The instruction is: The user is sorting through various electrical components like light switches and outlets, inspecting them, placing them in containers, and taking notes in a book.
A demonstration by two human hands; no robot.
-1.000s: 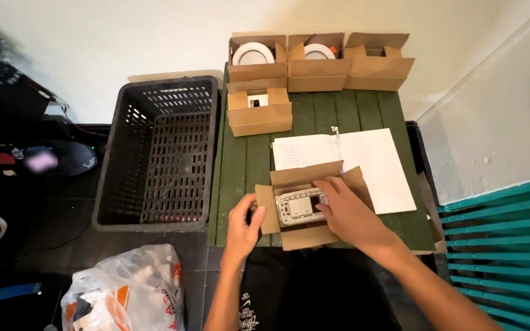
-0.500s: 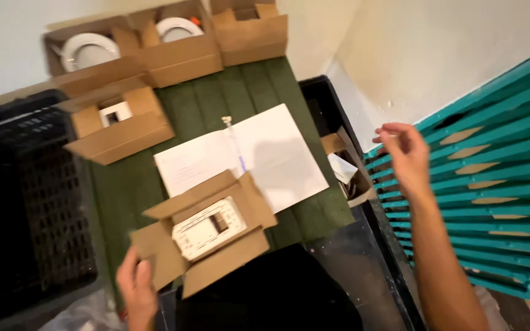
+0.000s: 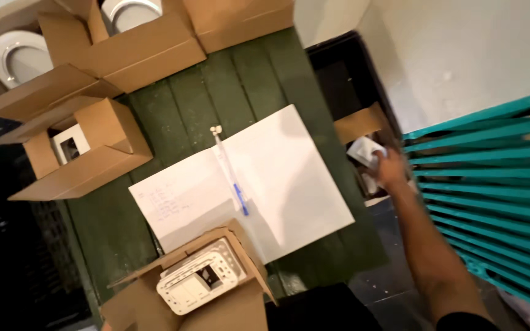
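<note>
My right hand [image 3: 389, 170] reaches off the right side of the green wooden table [image 3: 253, 79] and grips a small white boxy item [image 3: 364, 149] down in a dark crate beside a cardboard flap [image 3: 360, 123]. My left hand is out of the frame. At the table's near edge an open cardboard box [image 3: 240, 306] holds a white switch plate [image 3: 202, 284]. An open white notebook [image 3: 277, 178] lies in the middle with a blue and white pen [image 3: 230, 175] along its fold.
Several open cardboard boxes [image 3: 124, 43] stand at the far end, two holding white round fittings [image 3: 10, 55]. Another open box [image 3: 93, 153] with a white part sits at the left. A teal slatted panel [image 3: 492, 184] runs along the right. A dark basket lies at the left.
My view has swung right and closer. My right hand went from above the table's right edge down into the crate and closed on the white item. My left hand has left the frame.
</note>
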